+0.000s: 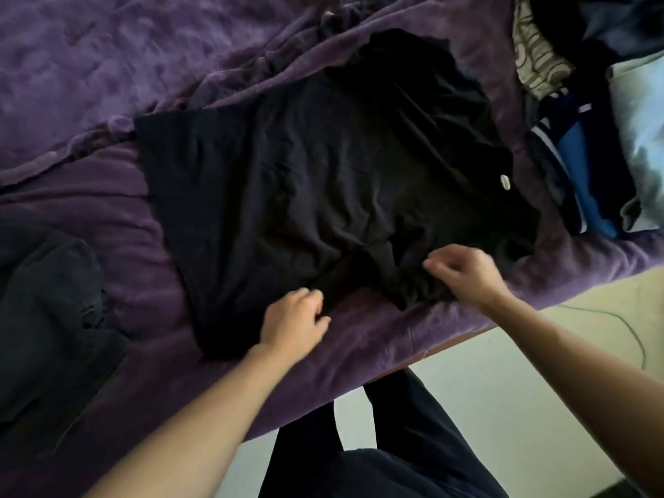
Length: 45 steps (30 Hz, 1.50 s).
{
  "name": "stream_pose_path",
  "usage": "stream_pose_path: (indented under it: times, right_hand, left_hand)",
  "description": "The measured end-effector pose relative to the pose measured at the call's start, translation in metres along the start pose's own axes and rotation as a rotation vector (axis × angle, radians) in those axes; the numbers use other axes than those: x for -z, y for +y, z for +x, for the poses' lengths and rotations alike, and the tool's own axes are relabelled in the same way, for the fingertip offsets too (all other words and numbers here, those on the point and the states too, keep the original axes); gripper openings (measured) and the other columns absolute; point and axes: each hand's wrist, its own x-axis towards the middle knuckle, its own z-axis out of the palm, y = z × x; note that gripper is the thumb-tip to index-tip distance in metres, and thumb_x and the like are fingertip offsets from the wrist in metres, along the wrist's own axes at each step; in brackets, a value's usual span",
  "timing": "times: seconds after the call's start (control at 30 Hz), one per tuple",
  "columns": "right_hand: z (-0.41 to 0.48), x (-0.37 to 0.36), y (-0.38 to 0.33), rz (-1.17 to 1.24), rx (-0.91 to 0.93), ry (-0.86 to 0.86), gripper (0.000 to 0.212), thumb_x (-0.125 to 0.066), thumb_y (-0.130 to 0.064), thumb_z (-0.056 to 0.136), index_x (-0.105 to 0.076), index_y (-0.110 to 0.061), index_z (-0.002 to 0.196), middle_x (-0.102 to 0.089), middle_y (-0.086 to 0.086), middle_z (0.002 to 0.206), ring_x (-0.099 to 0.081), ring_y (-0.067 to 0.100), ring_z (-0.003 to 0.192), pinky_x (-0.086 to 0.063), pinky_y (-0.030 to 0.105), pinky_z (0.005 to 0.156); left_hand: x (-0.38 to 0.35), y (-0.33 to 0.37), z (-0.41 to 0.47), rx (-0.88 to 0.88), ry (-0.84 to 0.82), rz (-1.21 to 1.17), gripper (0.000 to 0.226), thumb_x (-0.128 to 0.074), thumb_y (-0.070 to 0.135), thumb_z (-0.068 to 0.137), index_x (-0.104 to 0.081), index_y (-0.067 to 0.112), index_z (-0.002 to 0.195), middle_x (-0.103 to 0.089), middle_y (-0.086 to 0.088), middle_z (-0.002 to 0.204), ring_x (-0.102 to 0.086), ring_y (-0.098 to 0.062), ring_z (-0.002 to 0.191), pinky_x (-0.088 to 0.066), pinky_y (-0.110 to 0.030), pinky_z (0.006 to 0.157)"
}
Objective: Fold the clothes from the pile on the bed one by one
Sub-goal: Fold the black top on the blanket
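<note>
1. The black shirt (323, 181) lies spread and wrinkled on the purple bed cover (107, 66), close to the bed's near edge, with its near sleeve bunched.
2. A small white oval label (505, 182) sits by the collar; no writing on it is readable.
3. The left hand (294, 314) curls its fingers at the shirt's near side.
4. The right hand (463, 271) draws its fingers and thumb together over the bunched sleeve.
5. Both hands are blurred, so I cannot tell whether either pinches cloth.
6. The pile of clothes (582, 156) on the right is cut off.
</note>
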Motion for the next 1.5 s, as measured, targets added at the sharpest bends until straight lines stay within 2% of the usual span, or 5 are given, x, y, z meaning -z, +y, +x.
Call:
stream_pose_path:
  times: [0.27, 0.63, 1.0, 1.13, 1.5]
  right_hand:
    - [-0.002, 0.001, 0.085, -0.845, 0.059, -0.208, 0.069, -0.066, -0.054, 0.079, -0.046, -0.029, 0.14, -0.033, 0.005, 0.153, -0.025, 0.029, 0.143, -0.032, 0.045, 0.106]
    - [0.114, 0.098, 0.045, 0.11, -0.163, 0.356, 0.025, -0.055, -0.033, 0.087, -0.068, -0.023, 0.107, -0.069, 0.001, 0.103, -0.063, 0.021, 0.101, -0.048, 0.031, 0.086]
    - [0.092, 0.015, 0.033, -0.821, 0.677, -0.062, 0.088, -0.07, -0.04, 0.079, -0.019, -0.034, 0.151, -0.006, 0.008, 0.161, -0.002, 0.03, 0.148, -0.023, 0.05, 0.11]
    - [0.101, 0.004, 0.017, -0.549, 0.713, 0.02, 0.031, -0.05, -0.024, 0.092, -0.063, -0.022, 0.121, -0.053, 0.006, 0.14, -0.036, 0.025, 0.139, -0.026, 0.04, 0.106]
    - [-0.016, 0.06, 0.069, -0.111, 0.406, 0.206, 0.043, -0.03, -0.045, 0.079, -0.058, -0.028, 0.107, -0.066, 0.005, 0.081, -0.062, 0.034, 0.083, -0.043, 0.036, 0.07]
  left_hand:
    - [-0.065, 0.044, 0.029, -0.019, -0.034, 0.301, 0.078, -0.064, 0.036, 0.083, -0.022, 0.025, 0.147, -0.032, -0.006, 0.141, -0.038, -0.026, 0.123, -0.037, -0.038, 0.091]
    - [-0.05, 0.037, 0.065, 0.408, 0.163, 0.045, 0.011, -0.05, 0.004, 0.086, -0.061, 0.004, 0.09, -0.062, -0.018, 0.097, -0.059, -0.039, 0.091, -0.046, -0.043, 0.07]
    - [-0.057, 0.043, 0.011, 0.305, 0.272, 0.046, 0.032, -0.067, 0.044, 0.081, -0.054, 0.017, 0.094, -0.057, 0.005, 0.073, -0.055, -0.021, 0.064, -0.037, -0.029, 0.056]
    - [-0.056, 0.028, -0.013, 0.343, 0.211, 0.185, 0.03, -0.072, 0.013, 0.078, -0.057, 0.009, 0.104, -0.059, -0.008, 0.099, -0.062, -0.034, 0.08, -0.043, -0.037, 0.061]
    - [-0.041, 0.012, -0.079, 0.298, 0.544, 0.054, 0.019, -0.06, -0.01, 0.07, -0.064, -0.002, 0.087, -0.064, -0.018, 0.083, -0.06, -0.039, 0.081, -0.044, -0.046, 0.072]
